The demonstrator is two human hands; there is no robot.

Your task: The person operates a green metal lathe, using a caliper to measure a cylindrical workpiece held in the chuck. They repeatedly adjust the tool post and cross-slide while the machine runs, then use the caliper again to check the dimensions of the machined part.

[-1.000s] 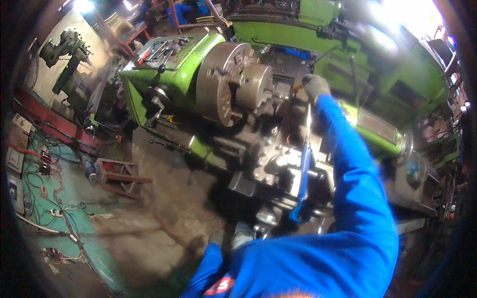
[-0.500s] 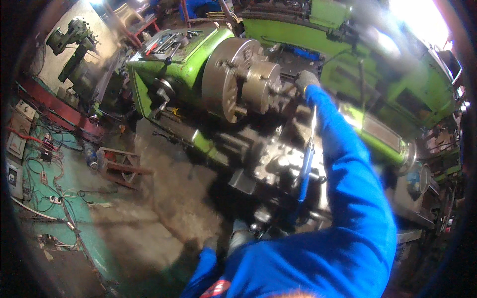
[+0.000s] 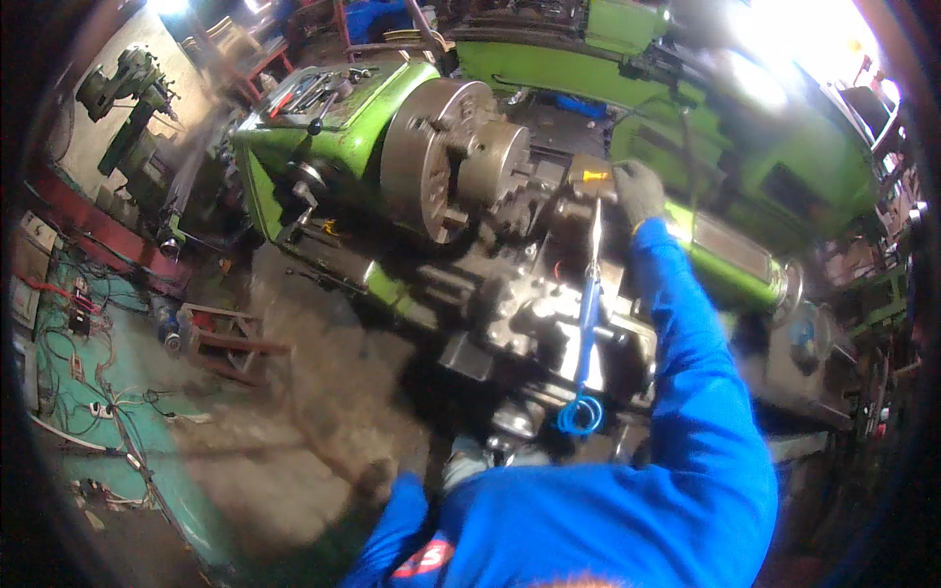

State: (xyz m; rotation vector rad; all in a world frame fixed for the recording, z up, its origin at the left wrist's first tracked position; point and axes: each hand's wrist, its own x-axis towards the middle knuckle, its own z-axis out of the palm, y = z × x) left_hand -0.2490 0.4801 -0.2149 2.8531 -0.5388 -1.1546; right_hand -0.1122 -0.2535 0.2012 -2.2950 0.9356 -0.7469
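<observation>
My right hand [image 3: 639, 191], in a grey glove, reaches over the lathe bed. Its fingers appear curled at the end of a brownish piece with a yellow patch [image 3: 593, 174], whose kind I cannot make out. To its left are the large round lathe chuck [image 3: 417, 167] and a steel cylinder [image 3: 487, 169] at the chuck's face. Below my right hand, a blue tool with a thin silver nozzle [image 3: 588, 328] lies over the carriage [image 3: 524, 304], a blue coil [image 3: 580, 416] at its lower end. Low by my waist, my left hand [image 3: 416, 463] is dark and blurred, its fingers unclear.
On the green headstock [image 3: 387, 108] lie several hand tools [image 3: 309, 93]. Another green machine [image 3: 549, 64] stands behind the lathe. A reddish metal stand [image 3: 230, 343] is on the floor at left, near loose cables [image 3: 113, 392]. A bucket [image 3: 809, 338] sits at right.
My right hand has moved right, away from the chuck, and the brownish piece with the yellow patch now shows beside it. The blue coil has come into sight. The view has shifted slightly.
</observation>
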